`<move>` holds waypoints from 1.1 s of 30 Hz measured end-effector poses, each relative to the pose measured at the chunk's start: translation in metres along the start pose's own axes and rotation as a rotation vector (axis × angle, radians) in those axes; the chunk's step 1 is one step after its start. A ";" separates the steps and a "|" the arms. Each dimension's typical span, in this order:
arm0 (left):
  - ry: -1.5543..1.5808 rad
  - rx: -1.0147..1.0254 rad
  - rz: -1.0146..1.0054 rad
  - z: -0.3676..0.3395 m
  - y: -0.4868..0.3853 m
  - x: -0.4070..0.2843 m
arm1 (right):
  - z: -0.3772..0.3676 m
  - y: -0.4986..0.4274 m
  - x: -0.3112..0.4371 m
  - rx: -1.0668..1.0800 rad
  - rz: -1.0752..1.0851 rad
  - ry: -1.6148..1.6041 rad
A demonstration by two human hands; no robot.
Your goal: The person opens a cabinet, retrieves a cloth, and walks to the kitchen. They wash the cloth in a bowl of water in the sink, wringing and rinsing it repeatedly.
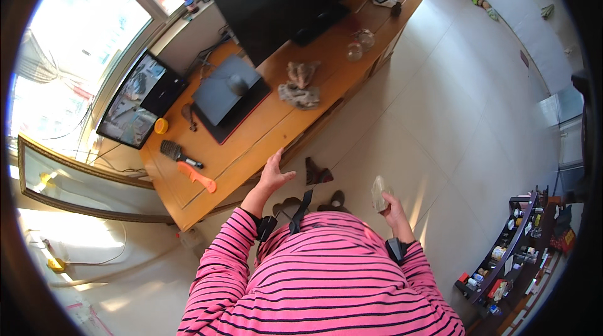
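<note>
My left hand (pixel 273 174) is raised beside the front edge of the wooden desk (pixel 245 160), fingers apart and nothing in it. Over the tiled floor, my right hand (pixel 395 211) grips a pale, translucent object (pixel 380 193); what exactly it is cannot be made out. Nearest to my left hand on the desk lie an orange comb (pixel 197 177) and a black hairbrush (pixel 179 152). Farther along are a closed grey laptop (pixel 221 91) with a mouse (pixel 237 85) on top and a crumpled cloth (pixel 299 95).
A large black television (pixel 282 1) and a lit monitor (pixel 134 100) stand on the desk. Two clear glass vessels (pixel 354 51) sit near its edge. A dark shoe-like item (pixel 318 172) is on the floor. At lower right stands a shelf (pixel 504 260) with several small bottles.
</note>
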State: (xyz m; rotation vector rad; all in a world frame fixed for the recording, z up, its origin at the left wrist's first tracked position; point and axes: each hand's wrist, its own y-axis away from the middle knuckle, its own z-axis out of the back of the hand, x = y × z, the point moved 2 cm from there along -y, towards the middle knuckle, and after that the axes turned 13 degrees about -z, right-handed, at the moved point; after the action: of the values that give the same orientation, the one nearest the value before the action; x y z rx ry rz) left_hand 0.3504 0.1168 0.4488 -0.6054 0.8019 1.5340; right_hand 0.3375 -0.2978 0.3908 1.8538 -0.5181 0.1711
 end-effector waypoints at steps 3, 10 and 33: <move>-0.187 0.010 -0.042 -0.010 -0.045 -0.033 | 0.050 0.009 0.018 -0.049 0.014 -0.018; -0.661 0.091 -0.063 0.001 -0.177 -0.065 | 0.104 0.013 0.035 -0.087 0.049 -0.143; -0.369 -0.339 0.405 -0.039 -0.306 0.005 | 0.169 -0.079 0.332 -0.190 0.051 -0.326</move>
State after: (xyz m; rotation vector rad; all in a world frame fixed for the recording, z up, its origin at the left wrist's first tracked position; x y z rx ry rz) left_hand 0.6497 0.0956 0.3774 -0.3940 0.3936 2.1039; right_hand 0.6449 -0.5227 0.3862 1.6899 -0.7797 -0.1452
